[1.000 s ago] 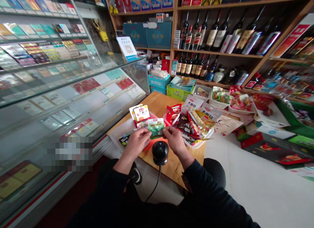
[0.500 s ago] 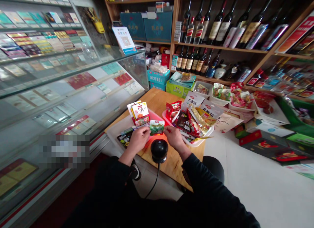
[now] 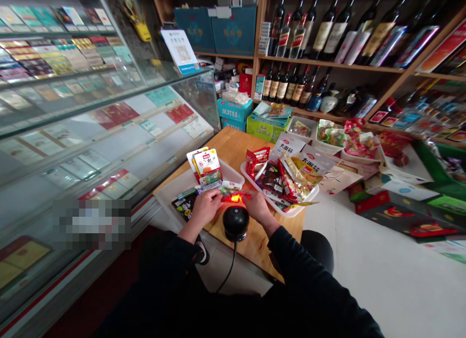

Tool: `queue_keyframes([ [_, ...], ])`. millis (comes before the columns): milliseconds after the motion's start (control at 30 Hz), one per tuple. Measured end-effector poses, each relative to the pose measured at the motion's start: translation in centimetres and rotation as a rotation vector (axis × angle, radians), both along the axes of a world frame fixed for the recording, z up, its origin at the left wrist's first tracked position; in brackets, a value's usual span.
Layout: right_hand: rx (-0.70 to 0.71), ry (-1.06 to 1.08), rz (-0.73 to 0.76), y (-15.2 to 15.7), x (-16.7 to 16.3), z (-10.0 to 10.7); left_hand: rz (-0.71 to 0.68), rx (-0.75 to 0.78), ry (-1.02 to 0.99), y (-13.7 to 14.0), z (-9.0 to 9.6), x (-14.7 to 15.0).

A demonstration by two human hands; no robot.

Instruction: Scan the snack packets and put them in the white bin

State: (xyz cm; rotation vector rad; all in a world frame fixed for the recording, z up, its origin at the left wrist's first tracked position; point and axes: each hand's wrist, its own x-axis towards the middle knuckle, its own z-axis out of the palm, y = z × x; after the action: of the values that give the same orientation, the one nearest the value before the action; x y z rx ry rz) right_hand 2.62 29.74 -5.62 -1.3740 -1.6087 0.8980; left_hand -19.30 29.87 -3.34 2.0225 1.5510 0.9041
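Between my two hands, a small green-and-white snack packet (image 3: 230,186) is held by its sides, just beyond a black barcode scanner (image 3: 236,222). Bright red-orange light falls on the packet's lower part. My left hand (image 3: 206,208) pinches the left edge; my right hand (image 3: 257,206) pinches the right edge. The scanner stands on a small wooden table (image 3: 233,140), its cable running toward me. To the left is a white tray (image 3: 166,192) with several snack packets (image 3: 208,164). On the right, another white basket (image 3: 293,213) is heaped with snack bags (image 3: 274,178).
A glass display counter (image 3: 109,110) with flat packs runs along the left. Wooden shelves (image 3: 327,65) with several bottles stand at the back. Boxes (image 3: 404,214) and trays of packaged food (image 3: 329,139) line the right side. A QR-code sign (image 3: 181,52) stands on the counter.
The packet has tipped so its front shows less, and red-orange light now glows strongly on it. The red glow over the left tray is gone. Both hands keep their grip.
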Motion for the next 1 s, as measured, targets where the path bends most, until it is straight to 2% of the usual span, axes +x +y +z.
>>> queue_keyframes([
  [233, -0.023, 0.037, 0.003, 0.0, 0.0, 0.0, 0.006, -0.001, -0.008, 0.0, -0.5, 0.1],
  [500, 0.017, 0.014, -0.084, -0.8, 0.8, 2.7, 0.022, 0.044, -0.033, 0.3, 1.4, 1.6],
  [767, -0.062, 0.037, -0.235, -1.8, 3.3, 4.4, -0.101, 0.009, -0.039, 1.5, 4.2, 5.6],
  [1000, -0.121, 0.109, -0.403, -1.5, 6.8, 4.1, -0.213, -0.113, -0.115, 3.7, 4.7, 10.3],
])
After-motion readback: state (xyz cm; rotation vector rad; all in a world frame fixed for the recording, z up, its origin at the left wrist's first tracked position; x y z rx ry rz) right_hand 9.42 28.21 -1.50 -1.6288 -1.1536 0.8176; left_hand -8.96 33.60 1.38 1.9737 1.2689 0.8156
